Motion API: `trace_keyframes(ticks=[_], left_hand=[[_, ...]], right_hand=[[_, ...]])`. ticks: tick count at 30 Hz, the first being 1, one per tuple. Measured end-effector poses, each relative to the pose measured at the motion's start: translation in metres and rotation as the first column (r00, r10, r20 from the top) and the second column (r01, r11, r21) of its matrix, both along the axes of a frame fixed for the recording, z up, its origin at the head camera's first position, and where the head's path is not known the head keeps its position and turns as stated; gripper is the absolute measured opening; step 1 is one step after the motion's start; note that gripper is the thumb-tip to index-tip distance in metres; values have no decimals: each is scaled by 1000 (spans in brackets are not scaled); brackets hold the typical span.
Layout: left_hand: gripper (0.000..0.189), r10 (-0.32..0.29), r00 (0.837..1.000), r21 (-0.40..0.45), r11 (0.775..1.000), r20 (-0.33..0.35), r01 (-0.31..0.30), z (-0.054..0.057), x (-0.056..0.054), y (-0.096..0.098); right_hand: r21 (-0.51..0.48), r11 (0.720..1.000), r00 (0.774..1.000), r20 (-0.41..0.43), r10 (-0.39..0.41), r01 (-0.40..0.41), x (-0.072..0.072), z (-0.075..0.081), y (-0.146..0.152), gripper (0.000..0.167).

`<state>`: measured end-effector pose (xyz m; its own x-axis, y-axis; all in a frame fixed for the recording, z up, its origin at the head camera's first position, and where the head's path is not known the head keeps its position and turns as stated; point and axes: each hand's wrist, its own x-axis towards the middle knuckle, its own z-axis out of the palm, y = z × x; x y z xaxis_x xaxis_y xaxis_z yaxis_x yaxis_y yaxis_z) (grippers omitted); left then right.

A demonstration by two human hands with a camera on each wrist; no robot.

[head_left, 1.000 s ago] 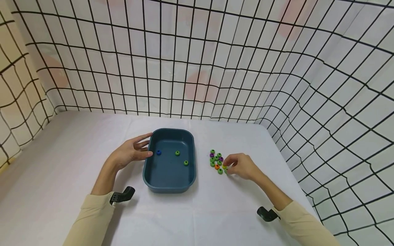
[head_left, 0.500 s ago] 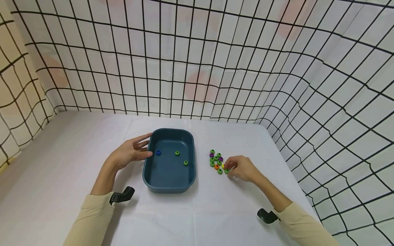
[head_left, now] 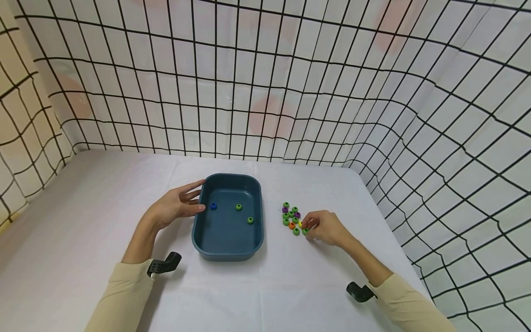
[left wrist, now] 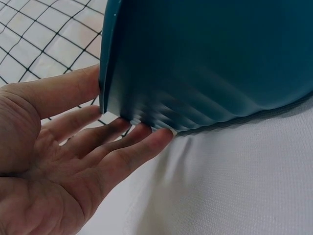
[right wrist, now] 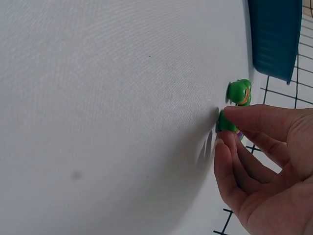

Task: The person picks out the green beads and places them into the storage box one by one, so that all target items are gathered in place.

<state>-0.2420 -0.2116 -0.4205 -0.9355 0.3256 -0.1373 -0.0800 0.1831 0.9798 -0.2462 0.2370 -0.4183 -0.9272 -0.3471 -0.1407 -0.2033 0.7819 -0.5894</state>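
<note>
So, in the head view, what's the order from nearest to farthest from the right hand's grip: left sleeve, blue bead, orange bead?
1. Orange bead, right of the tray.
2. Blue bead, inside the tray.
3. Left sleeve, at the lower left.

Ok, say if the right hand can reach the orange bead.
Likely yes: the orange bead lies uncovered near the right hand, though that hand seems to pinch a green bead and a yellow bead sits between.

The head view is bright and even, yellowish toward 9 o'clock; the net's (head_left: 234, 83) lines bow toward 3 o'clock. In the dimmer left wrist view, the tray (left wrist: 205, 63) shows faint sheen. The right hand (right wrist: 274, 181) throws a soft-edged shadow toward 7 o'clock; the beads (right wrist: 238, 92) look slightly soft.
</note>
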Motion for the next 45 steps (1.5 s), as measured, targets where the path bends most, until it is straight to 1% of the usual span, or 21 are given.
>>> trace_keyframes(ticks=[6,14,21,29,33,39,45], left_hand=[[89,-8,1000,5,1000,-7,8,1,0,1],[89,-8,1000,6,1000,-9,8,1,0,1],[89,-14,1000,4,1000,-11,14,1,-1,1],[88,-6,1000,-5,1000,1,6,2,-1,0],[88,-5,1000,1,1000,3,5,2,-1,0],[87,-3,1000,-2,1000,1,3,1,-1,1],[89,4,1000,3,1000,4,-4,-2,-2,1]], right_hand=[[8,1000,1000,-4,12,-12,0,4,0,21],[20,998,996,-74,54,-53,-6,14,-3,17],[6,999,993,-106,47,-47,-9,24,-12,17],[-41,997,993,-106,58,-62,-14,31,-33,16],[-45,997,991,-115,61,-67,-16,35,-45,14],[-49,996,986,-150,70,-79,-18,42,-64,13],[-84,993,986,-155,63,-76,-21,45,-79,14]])
